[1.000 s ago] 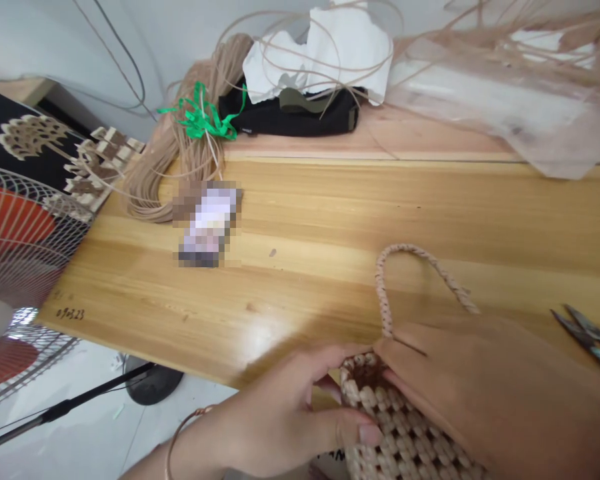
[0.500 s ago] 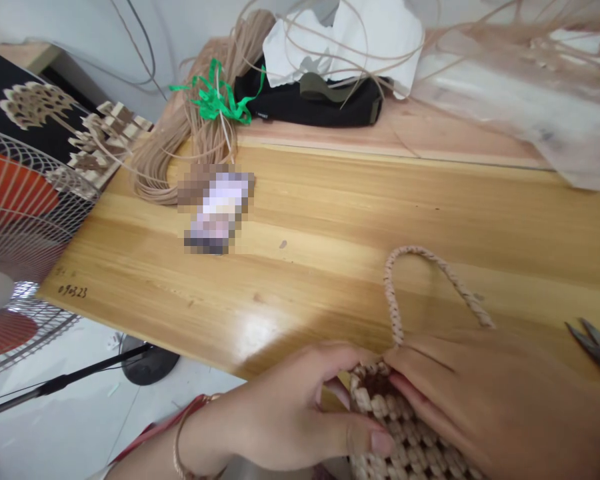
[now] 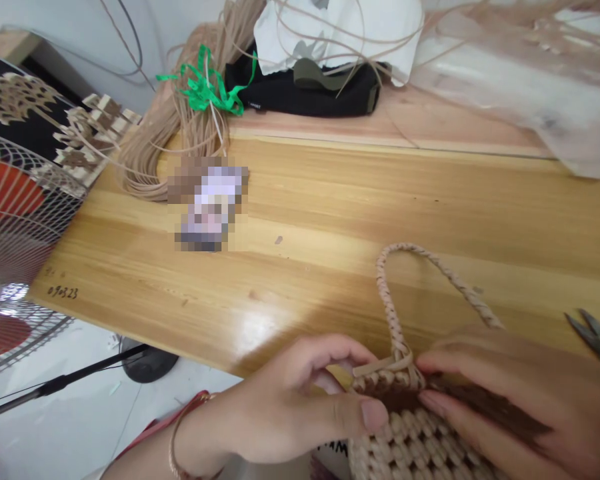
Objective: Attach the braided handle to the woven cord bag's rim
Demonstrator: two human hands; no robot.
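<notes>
A woven beige basket (image 3: 410,440) is at the bottom centre, its opening facing up. From its rim a braided handle (image 3: 386,287) loops up over the wooden table. My left hand (image 3: 305,407) grips the basket's left edge, thumb on the near side and fingers behind the rim. The fingertips of my right hand (image 3: 520,393) pinch at the rim beside the handle's base, where a short flat strip end (image 3: 375,367) points left. What exactly the right fingers hold is partly hidden by them.
Pliers-like cutters (image 3: 593,337) lie at the right. A blurred phone (image 3: 213,208) rests beside a coil of beige strands (image 3: 145,157) with green ties. Behind are a black pouch (image 3: 310,93), white cloth and plastic sheeting. A fan (image 3: 20,233) stands at the left.
My right hand has shifted right and its fingers have parted from my left hand, uncovering the handle's base and the strip end. The view has moved slightly.
</notes>
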